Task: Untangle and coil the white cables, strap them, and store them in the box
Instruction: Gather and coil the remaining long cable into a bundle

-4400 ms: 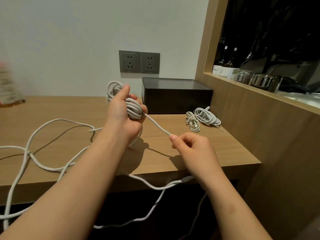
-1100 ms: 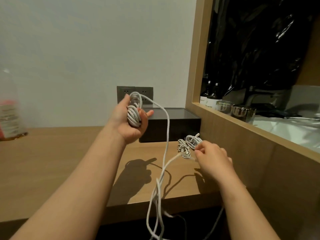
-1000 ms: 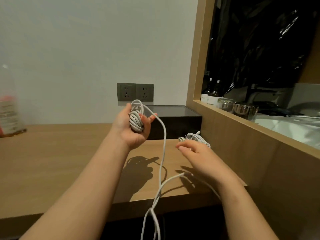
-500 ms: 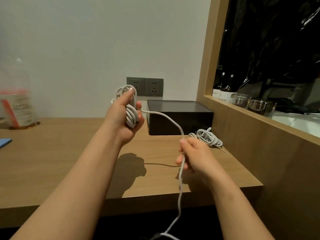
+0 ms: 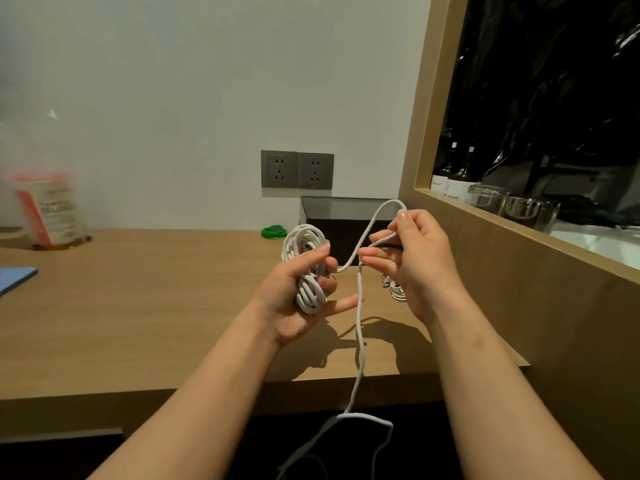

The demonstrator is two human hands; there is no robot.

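Observation:
My left hand grips a coil of white cable above the wooden desk, thumb pressed over the loops. My right hand pinches the loose run of the same cable, which arcs up over its fingers. From there the free tail hangs down past the desk's front edge. The dark box stands at the back by the wall, partly hidden behind both hands. A small bundle of coiled white cable lies on the desk under my right hand.
A green strap roll lies left of the box. Two wall sockets sit above it. A blurred plastic container stands far left, a blue item at the left edge. A wooden ledge with bottles and jars rises on the right.
My right hand has risen from the desk's front toward the coil, lifting a loop of the cable. Over the last seconds the loose cable on the desk was wound into the coil.

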